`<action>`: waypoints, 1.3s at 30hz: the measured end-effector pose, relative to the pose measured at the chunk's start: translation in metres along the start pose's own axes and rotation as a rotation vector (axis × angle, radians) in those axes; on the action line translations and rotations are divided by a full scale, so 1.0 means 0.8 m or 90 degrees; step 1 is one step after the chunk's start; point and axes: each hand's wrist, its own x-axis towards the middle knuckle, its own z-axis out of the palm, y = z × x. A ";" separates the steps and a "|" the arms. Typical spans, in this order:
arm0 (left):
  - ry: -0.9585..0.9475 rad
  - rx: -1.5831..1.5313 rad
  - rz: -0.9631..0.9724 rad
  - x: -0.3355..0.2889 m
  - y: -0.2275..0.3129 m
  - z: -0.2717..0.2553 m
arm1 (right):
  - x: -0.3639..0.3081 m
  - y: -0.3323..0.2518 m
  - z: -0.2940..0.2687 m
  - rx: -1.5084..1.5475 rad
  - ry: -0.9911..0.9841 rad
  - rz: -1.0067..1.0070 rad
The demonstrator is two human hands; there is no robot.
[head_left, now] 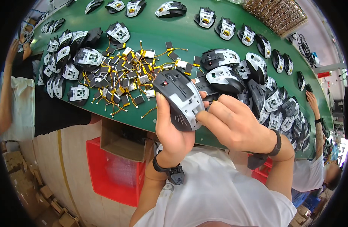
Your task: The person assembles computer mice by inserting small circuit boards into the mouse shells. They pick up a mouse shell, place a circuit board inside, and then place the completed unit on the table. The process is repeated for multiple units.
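Note:
A partly assembled computer mouse (177, 96), black with a white inner frame, rests tilted in my left hand (173, 134), whose thumb and fingers wrap its sides. My right hand (236, 123) is closed, its fingertips pressed against the white frame beside a small slot. Whether those fingertips pinch a small part is hidden. Behind the mouse lies a loose heap of small battery packs (143, 79) with yellow-and-red leads and white plugs. Just beyond my right hand, several mouse shells (223, 77) are piled together.
More mouse shells (88, 57) cluster at the left of the green table (159, 32), and others (171, 9) form a curved row along the back. A woven basket (276, 15) stands far right. Below the near edge are a red crate (106, 185) and cardboard box (121, 145). People sit at both sides.

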 end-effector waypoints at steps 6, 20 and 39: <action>0.038 -0.113 -0.077 0.007 0.007 -0.008 | -0.004 -0.012 0.005 -0.013 0.007 0.009; -0.155 -0.047 0.078 0.022 -0.007 0.003 | -0.024 -0.029 0.020 0.059 0.126 0.159; -0.169 0.169 0.121 0.020 -0.009 -0.017 | -0.036 -0.033 0.046 1.116 0.075 0.676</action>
